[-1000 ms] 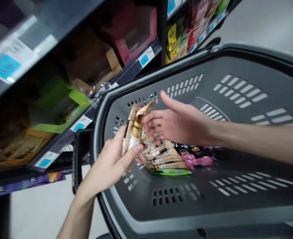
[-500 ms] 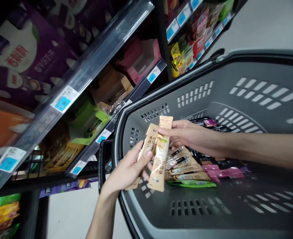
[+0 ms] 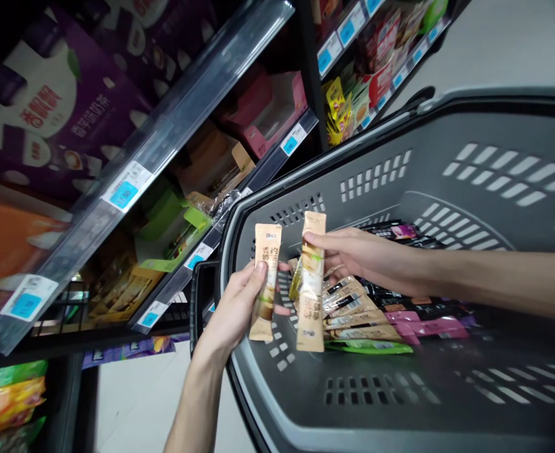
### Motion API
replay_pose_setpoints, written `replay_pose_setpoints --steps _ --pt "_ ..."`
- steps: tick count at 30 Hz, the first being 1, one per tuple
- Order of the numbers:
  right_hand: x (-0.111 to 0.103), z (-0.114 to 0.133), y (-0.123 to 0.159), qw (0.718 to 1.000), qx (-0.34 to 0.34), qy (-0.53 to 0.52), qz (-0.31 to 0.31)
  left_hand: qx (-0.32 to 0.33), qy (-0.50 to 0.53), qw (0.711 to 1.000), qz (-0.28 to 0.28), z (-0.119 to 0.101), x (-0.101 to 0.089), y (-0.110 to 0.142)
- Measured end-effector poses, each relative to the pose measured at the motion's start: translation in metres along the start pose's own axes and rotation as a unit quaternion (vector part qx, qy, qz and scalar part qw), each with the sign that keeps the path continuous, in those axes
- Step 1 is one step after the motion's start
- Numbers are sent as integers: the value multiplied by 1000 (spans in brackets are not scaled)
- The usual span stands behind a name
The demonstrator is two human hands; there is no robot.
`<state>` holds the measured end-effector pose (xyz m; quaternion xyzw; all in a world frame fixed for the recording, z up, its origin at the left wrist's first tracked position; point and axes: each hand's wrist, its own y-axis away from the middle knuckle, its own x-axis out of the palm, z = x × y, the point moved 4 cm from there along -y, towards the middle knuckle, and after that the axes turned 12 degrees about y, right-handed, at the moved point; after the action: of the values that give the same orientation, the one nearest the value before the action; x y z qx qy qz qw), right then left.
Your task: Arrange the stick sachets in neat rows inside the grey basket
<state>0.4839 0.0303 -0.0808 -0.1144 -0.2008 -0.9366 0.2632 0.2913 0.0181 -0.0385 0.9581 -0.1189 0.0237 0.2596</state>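
My left hand (image 3: 237, 302) is closed on a beige milk tea sachet (image 3: 269, 245), thumb across its front. Beside it, my right hand (image 3: 348, 251) pinches a second beige milk tea sachet (image 3: 311, 296) near its upper end. Both sachets stand nearly upright with a narrow gap between them, over the near end of a grey shopping basket (image 3: 376, 415). Behind and below the right hand, several beige sachets (image 3: 360, 318) lie fanned in the basket. Next to them are pink sachets (image 3: 431, 327), a green packet (image 3: 372, 347) and dark sachets partly hidden by my right forearm.
Dark shelves with a clear price rail (image 3: 183, 132) run along the left. They hold purple milk tea boxes (image 3: 70, 107), a pink display box (image 3: 277, 113) and a green display box (image 3: 168, 220). Snack packets (image 3: 338, 113) hang beyond the basket's rim. Pale floor (image 3: 140, 396) shows below.
The two sachets, overlapping before, are now apart. My left hand has moved left and turned its sachet upright, front showing. The right hand's sachet has straightened and stays over the basket.
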Motion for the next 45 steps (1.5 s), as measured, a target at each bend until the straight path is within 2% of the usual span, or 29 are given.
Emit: replay_pose_setpoints --steps 3,9,13,21,28,35,45 --pt "1 0 2 1000 -11 15 18 33 -5 999 -10 -2 -1 -1" --pt "-1 -2 2 999 -14 50 5 164 -18 985 -45 -9 -11 -3" --pt "-2 -3 2 999 -16 37 6 191 -50 978 -61 -11 -15 -4" --pt "-5 0 2 997 -37 49 -46 199 -108 973 -47 -13 -5 -2" --pt "-8 1 2 993 -38 44 -107 168 -108 979 -34 -10 -1 -2" --pt "-9 1 2 987 -28 52 -152 185 -101 977 -31 -10 -1 -4" --pt "-19 -6 0 979 -29 12 -200 198 -145 967 -72 -13 -1 -2"
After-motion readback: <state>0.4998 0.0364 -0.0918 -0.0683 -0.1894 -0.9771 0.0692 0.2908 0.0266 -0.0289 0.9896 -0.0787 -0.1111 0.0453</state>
